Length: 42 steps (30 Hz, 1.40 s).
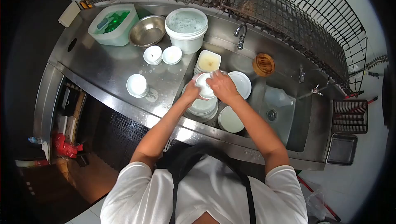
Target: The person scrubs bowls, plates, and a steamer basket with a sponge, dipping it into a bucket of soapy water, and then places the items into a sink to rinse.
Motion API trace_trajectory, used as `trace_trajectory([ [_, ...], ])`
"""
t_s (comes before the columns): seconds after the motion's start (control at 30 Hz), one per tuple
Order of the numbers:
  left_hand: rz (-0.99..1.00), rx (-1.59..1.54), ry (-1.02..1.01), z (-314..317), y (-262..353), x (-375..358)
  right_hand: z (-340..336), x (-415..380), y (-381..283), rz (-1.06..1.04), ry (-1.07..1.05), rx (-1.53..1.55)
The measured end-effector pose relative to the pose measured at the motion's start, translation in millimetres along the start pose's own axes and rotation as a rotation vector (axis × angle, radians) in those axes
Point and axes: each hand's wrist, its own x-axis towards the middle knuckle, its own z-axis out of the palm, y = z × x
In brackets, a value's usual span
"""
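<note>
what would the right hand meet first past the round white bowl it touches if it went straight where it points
Past that round white bowl, the right hand would probably meet the squarish white container first, though it might pass above, since depth is unclear.

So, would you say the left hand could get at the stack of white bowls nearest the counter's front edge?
Probably yes: the steel counter lies between the left hand and the bowl stack, with nothing visibly in the way, though it grips a white bowl and might need freeing.
</note>
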Motion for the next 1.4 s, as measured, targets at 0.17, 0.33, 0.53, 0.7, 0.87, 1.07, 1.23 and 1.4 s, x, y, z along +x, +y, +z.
trace_trajectory([
  [0.17,0.152,0.07,0.11,-2,-13,10,37,-5,-9,0.095,0.176,0.28],
  [0.33,0.253,0.184,0.151,-20,-36,10,14,-15,8,-0.281,0.121,-0.153],
  [0.53,0.292,0.061,0.343,-7,-30,20,26,-23,-35,0.26,0.039,0.273],
  [0.7,0.035,0.006,0.251,20,-37,-10,16,-31,-16,0.024,0.101,-0.154],
  [0.87,-0.079,-0.22,0.256,-2,-68,27,15,-11,-40,0.469,0.106,0.548],
  [1.07,0.136,0.199,0.356,-16,-44,11,-1,-9,-19,-0.229,-0.127,-0.111],
  [1.23,0.111,0.291,0.281,-17,-17,0,-9,10,-31,-0.182,0.084,-0.115],
  [1.4,0.276,0.252,0.48,-47,-34,18,8,21,-67,0.133,-0.08,0.15],
])
